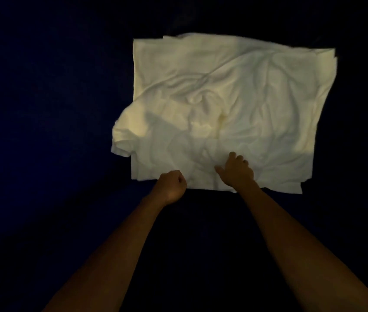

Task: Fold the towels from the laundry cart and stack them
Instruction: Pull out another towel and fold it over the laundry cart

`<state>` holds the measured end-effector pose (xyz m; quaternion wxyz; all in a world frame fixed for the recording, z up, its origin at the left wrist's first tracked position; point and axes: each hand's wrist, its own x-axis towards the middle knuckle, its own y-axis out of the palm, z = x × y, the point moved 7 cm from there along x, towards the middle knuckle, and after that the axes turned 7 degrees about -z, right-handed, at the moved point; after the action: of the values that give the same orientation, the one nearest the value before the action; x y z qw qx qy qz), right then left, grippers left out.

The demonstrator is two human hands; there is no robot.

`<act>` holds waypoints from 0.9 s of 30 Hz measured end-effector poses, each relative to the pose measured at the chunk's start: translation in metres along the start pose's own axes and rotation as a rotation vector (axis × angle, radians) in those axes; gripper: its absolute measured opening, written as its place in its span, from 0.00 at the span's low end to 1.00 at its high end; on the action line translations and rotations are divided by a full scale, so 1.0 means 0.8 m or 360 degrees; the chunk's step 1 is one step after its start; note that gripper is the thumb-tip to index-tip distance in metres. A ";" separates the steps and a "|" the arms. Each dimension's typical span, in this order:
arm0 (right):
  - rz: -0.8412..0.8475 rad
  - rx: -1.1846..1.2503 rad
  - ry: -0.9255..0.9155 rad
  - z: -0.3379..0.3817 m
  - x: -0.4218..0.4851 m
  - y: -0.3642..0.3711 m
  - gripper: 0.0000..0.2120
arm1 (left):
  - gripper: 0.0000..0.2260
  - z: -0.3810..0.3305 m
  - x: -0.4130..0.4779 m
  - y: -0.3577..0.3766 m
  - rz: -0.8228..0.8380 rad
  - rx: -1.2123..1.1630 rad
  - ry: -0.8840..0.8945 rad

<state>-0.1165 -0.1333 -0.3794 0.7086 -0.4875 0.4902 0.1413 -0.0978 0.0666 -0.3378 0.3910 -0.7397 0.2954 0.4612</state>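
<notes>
The left hand (pixel 172 184) is curled into a fist at the near edge of the towel (pixel 234 91), a little below the middle of the frame, and it seems to pinch the hem between thumb and fingers; the picture is dark, so this is a judgement. The right hand (pixel 234 171), just to the right of it, holds nothing: it lies on the cloth with the thumb spread to the left and the fingers only slightly bent, pressing down. The towel is spread over the dark blue surface (pixel 43 109) in the upper right of the frame, with many wrinkles in the middle and a bunched lump at its left side. At the corners several edges show, so it is probably in layers. The step in hand seems to be smoothing before a fold. To do it well, I would keep the pinched hem tight, sweep the flat hand away toward the far edge to push out the wrinkles, then pull the bunched left side straight. Only then bring the near edge over, corners meeting corners.
</notes>
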 end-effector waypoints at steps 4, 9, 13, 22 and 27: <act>-0.0304 -0.0099 0.0063 0.004 0.034 0.021 0.23 | 0.10 0.023 0.031 0.017 -0.0001 0.0063 -0.0005; -0.0279 -0.0273 -0.0042 0.001 0.022 0.007 0.19 | 0.09 0.025 0.014 0.014 -0.0001 0.0071 0.0032; -0.0155 -0.0112 -0.0056 -0.003 -0.030 -0.035 0.16 | 0.09 -0.002 -0.036 -0.006 -0.0033 0.0051 0.0065; -0.0144 0.0613 -0.0203 0.012 -0.230 -0.165 0.11 | 0.08 -0.121 -0.199 -0.064 -0.0125 0.0123 0.0258; -0.0251 0.0806 -0.0338 0.023 -0.357 -0.249 0.06 | 0.21 -0.178 -0.319 -0.075 -0.0039 0.0149 0.0444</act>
<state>-0.1084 -0.1354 -0.0311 0.8640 -0.3141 0.3935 0.0091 -0.0879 -0.0037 -0.0482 0.3859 -0.7811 0.3590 0.3349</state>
